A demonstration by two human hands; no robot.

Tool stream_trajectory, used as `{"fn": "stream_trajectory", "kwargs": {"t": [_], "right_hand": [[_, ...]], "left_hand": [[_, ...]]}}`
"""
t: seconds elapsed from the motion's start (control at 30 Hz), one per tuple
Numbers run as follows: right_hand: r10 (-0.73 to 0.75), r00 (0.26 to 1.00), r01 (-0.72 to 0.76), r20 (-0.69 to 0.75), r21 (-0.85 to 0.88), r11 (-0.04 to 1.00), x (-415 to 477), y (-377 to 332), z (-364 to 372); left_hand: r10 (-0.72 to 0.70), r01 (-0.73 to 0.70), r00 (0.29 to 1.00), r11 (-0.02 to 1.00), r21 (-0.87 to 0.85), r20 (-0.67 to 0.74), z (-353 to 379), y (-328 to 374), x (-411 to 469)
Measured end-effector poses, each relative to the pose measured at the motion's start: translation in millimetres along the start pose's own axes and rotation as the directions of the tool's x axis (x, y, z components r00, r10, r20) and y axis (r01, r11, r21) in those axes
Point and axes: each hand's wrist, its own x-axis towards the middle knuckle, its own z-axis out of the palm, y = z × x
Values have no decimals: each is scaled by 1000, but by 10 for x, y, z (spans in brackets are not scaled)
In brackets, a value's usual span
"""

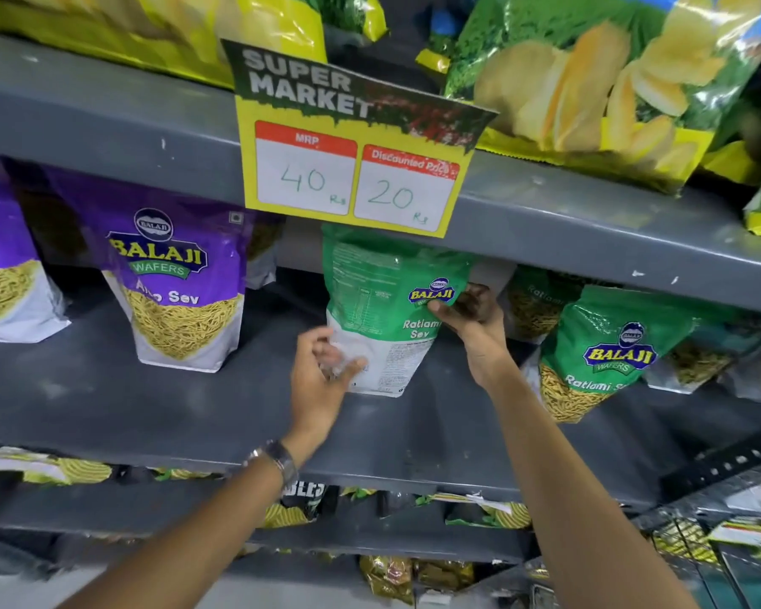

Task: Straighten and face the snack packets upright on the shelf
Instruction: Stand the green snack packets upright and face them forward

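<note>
We have the green Ratlami Sev packet [385, 309] standing on the middle shelf [150, 406], just under the yellow price card [352, 169], and it is twisted: mostly its printed back panel and a sliver of the front logo face us, so it is not yet faced. By our reading it is a light pouch of thin glossy film, soft in the walls and slippery to the skin, with loose, brittle sev inside that would crush under a hard squeeze. The flat gusseted bottom should let it stand once the base sits square.

Our right hand [471, 318] has its grip closed on the packet's right edge near the logo, thumb on the front and fingers behind. Our left hand [326, 371] is at the lower left corner; it is blurred, the fingers look loosely curled against the white bottom panel, and we cannot tell whether that grip is truly closed. We judge the side seams and the top seal to be the best holds, since the film is doubled and stiff there; the middle would only dent.

To the right, a second green packet [607, 358] leans front-out, close beside our right forearm, with more packets behind it. To the left, well apart, a purple Aloo Sev packet [181, 292] stands upright and faced, and another purple one [5, 265] sits at the frame's edge. Large yellow-green chip bags [589, 81] fill the shelf above.
</note>
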Motion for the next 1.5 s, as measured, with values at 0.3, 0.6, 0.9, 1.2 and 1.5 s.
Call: {"fn": "stream_trajectory", "kwargs": {"t": [0.3, 0.6, 0.9, 1.2, 1.5], "right_hand": [[-99, 992, 115, 75, -254, 960, -213, -109, -68], [-11, 946, 125, 323, -335, 934, -502, -223, 75], [-84, 995, 74, -50, -186, 980, -230, -76, -248], [58, 998, -59, -8, -252, 966, 7, 60, -337], [27, 999, -23, 17, -205, 978, -119, 63, -373]], "left_hand": [[-35, -14, 967, 982, 190, 252, 317, 46, -257], [-75, 50, 979, 990, 134, 187, 588, -17, -211], [-107, 59, 946, 985, 161, 307, 508, -134, 185], [-52, -144, 876, 921, 362, 479, 277, -33, 515], [-108, -10, 900, 963, 268, 421, 233, -101, 453]]}}
